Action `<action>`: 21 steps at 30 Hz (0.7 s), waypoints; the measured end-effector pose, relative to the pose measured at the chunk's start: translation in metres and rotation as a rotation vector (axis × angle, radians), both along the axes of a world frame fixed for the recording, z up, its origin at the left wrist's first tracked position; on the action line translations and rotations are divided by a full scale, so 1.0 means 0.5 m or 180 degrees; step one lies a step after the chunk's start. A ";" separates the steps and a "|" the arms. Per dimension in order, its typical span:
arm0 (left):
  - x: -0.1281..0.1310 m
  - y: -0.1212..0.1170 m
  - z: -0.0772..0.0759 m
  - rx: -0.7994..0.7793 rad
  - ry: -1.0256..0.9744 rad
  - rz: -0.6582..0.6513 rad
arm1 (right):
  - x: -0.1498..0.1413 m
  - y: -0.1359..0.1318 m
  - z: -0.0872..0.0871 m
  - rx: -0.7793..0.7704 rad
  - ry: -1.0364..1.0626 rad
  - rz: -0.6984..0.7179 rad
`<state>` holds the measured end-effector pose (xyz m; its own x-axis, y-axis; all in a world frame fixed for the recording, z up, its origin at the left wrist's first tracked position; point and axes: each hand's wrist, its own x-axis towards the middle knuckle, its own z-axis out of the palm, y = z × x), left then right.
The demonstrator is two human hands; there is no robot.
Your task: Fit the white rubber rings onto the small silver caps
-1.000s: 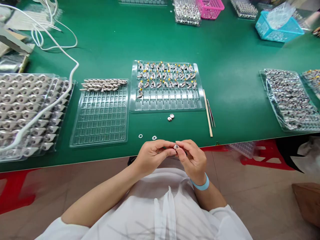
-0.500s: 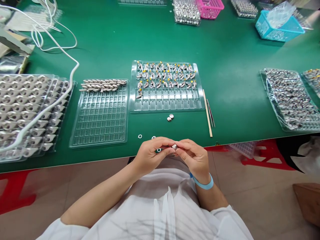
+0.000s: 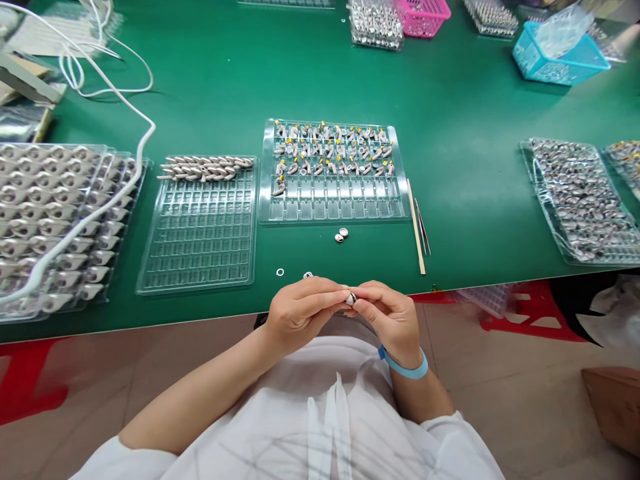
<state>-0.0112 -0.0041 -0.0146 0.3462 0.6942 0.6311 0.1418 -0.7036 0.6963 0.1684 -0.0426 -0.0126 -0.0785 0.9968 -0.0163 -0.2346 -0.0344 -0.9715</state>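
Between the fingertips of my left hand (image 3: 307, 303) and my right hand (image 3: 387, 310) is a small silver-and-dark earbud part (image 3: 351, 299). Both hands pinch it at the table's front edge, and the fingers hide much of it. Just beyond them lie two small round earbud pieces (image 3: 341, 235), side by side. White rings (image 3: 280, 272) rest on the table left of my left hand. Farther back, a clear tray (image 3: 335, 210) holds rows of grey earbud parts with yellow tips; its front rows have bare slots.
Right of that tray lie a wooden stick (image 3: 417, 230) and tweezers (image 3: 423, 227). A second clear tray (image 3: 197, 240) has grey parts along its back. Stacked trays (image 3: 50, 220) stand far left under a white cable (image 3: 150, 130). Another full tray (image 3: 583, 200) and a blue basket (image 3: 560, 67) are right.
My left fingers have straightened and closed together around the small part, covering the gap between thumb and forefinger. The part has turned slightly. My right hand stays nearly still.
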 end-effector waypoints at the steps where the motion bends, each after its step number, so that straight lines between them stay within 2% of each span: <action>1: -0.001 0.000 0.001 0.0019 0.0001 0.0001 | -0.001 0.000 0.000 -0.0031 0.0046 0.0014; 13: -0.007 -0.001 0.009 0.0173 0.0363 0.0182 | 0.003 0.004 -0.013 -0.0205 0.0208 0.0063; 21: -0.011 -0.004 0.004 0.0098 0.0380 0.0164 | 0.005 0.002 -0.013 -0.0109 -0.0090 0.0046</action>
<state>-0.0167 -0.0059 -0.0123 0.3844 0.6939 0.6089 0.2589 -0.7141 0.6504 0.1708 -0.0415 -0.0188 -0.0918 0.9944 -0.0527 -0.2064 -0.0708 -0.9759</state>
